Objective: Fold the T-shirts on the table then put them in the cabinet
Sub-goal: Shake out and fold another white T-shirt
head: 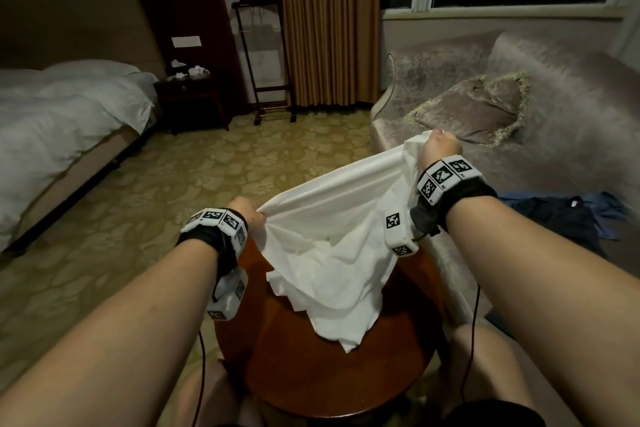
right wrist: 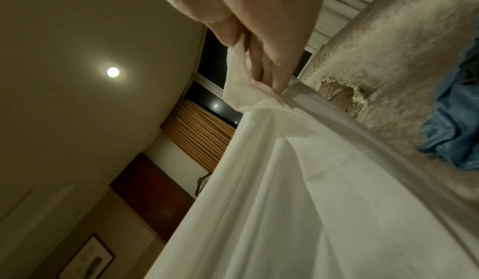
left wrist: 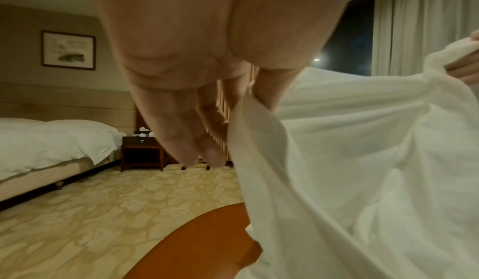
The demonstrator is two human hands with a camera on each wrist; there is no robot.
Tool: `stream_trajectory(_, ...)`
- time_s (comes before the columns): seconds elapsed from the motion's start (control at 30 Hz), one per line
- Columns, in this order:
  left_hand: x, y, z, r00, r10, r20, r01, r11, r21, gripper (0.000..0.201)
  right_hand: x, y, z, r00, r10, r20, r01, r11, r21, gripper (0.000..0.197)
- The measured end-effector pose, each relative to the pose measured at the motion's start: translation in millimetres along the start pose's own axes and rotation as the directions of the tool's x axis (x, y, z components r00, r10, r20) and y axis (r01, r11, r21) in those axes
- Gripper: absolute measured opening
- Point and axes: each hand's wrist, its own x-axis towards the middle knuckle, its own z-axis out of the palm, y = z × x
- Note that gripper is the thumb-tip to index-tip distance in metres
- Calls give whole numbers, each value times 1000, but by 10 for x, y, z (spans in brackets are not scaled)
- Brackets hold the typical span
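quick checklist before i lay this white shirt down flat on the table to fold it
1. Left hand pinches the white T-shirt: ok.
2. Right hand grips the other end: ok.
3. Top edge pulled taut between the hands: ok.
4. Lower part hanging free: not ok, it is bunched on the round table.
5. Bare tabletop showing for the shirt: ok.
6. Which edge is held, hem or shoulders: cannot tell.

The head camera is looking forward and down over both forearms at the round table (head: 332,388). Each wrist camera is peering close along its fingers, both sharing the white T-shirt (left wrist: 362,160) with the head view.
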Motion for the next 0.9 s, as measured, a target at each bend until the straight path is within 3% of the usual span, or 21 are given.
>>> stream_trajectory(0.1,106,-65,14,1000,-11,-26,2,949,-314,22,-211,-85,-77,998,-58,1,57,975,-217,39)
stream_trajectory(0.17,124,-9,24,1000,28,-6,-27,866,-499,23,-244,-94,-16,981,-132,140,173,926,-335,36)
stream_trajectory(0.23,80,104,9,997,75,1,-60,805,-590,24,-313,-57,92,948,-174,267,267,892,-366,34)
stream_trajectory(0.3,-14,260,-27,987,157,28,-108,785,-610,19,-464,-36,184,907,-110,407,208,956,-206,39)
stream_trajectory(0.33,-60,329,-40,977,207,52,-135,785,-605,17,-556,-23,213,845,-116,521,231,960,-160,48)
stream_trajectory(0.43,-220,543,-80,928,349,128,-205,769,-606,16,-808,-32,299,589,-87,803,367,915,-169,68)
stream_trajectory(0.5,-317,633,-103,898,413,154,-238,750,-618,14,-873,-38,403,471,-65,880,401,904,-148,53)
stream_trajectory(0.53,-342,657,-114,893,422,157,-242,745,-622,14,-882,-30,449,459,-69,886,407,902,-140,40)
stream_trajectory(0.6,-338,673,-123,914,384,133,-237,769,-594,21,-849,-2,505,518,-94,850,453,873,-180,28)
stream_trajectory(0.7,-296,605,-117,935,334,120,-264,881,-394,36,-708,20,507,617,-133,776,429,883,-190,27)
stream_trajectory(0.83,-256,440,-19,949,264,170,-226,950,-214,19,-501,-7,451,761,-97,641,317,918,-238,35)
stream_trajectory(0.9,-232,378,19,959,235,161,-197,955,-223,16,-445,-46,376,798,-67,599,282,920,-273,37)
